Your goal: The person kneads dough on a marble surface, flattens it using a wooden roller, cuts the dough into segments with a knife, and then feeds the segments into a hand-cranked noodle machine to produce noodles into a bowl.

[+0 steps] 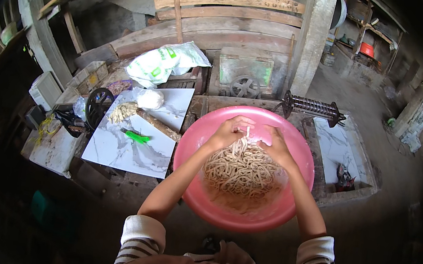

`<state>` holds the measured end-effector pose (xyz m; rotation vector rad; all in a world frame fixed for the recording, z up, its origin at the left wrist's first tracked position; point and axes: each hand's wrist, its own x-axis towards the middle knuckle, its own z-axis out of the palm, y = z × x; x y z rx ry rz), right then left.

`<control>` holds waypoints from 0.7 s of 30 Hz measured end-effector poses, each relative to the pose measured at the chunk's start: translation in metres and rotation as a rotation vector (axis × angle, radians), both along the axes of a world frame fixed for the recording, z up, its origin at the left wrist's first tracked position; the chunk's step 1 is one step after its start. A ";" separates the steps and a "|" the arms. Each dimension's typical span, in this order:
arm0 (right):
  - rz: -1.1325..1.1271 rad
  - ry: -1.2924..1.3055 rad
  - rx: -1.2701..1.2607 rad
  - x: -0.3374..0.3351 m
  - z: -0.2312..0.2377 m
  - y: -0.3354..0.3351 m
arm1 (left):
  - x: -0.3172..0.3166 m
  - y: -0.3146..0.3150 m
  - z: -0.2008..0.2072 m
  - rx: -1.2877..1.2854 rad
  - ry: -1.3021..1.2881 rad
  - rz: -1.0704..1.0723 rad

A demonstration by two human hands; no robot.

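A wide pink basin (293,207) stands in front of me with a heap of thick, pale brown noodles (243,173) in it, loosely tangled and dusted with flour. My left hand (230,133) is over the far side of the heap, its fingers curled round a few noodle strands that hang below it. Across from it, my right hand (277,149) is at the heap's far right edge. Its fingers are spread and curved, and I see nothing held in them.
Left of the basin, a marble-patterned board (128,156) bears a green-handled cutter (136,136), a rolling pin (156,125), dough scraps (123,112) and a white bag (150,99). A dark ridged roller (313,108) lies behind the basin's right side. Beyond stands a wheeled machine (244,85).
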<state>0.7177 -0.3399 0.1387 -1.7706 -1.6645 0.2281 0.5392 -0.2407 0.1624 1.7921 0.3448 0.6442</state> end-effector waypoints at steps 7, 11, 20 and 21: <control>0.245 0.619 -0.151 -0.016 0.006 0.007 | 0.010 -0.002 0.003 0.021 -0.087 0.030; 0.217 0.402 0.096 0.002 -0.013 0.018 | 0.010 0.000 0.003 0.039 -0.080 0.060; 0.045 0.235 -0.015 0.000 0.016 0.008 | 0.009 -0.003 0.004 0.090 0.034 0.160; 0.043 0.233 -0.019 0.001 0.015 0.006 | 0.012 -0.005 0.005 0.087 0.032 0.159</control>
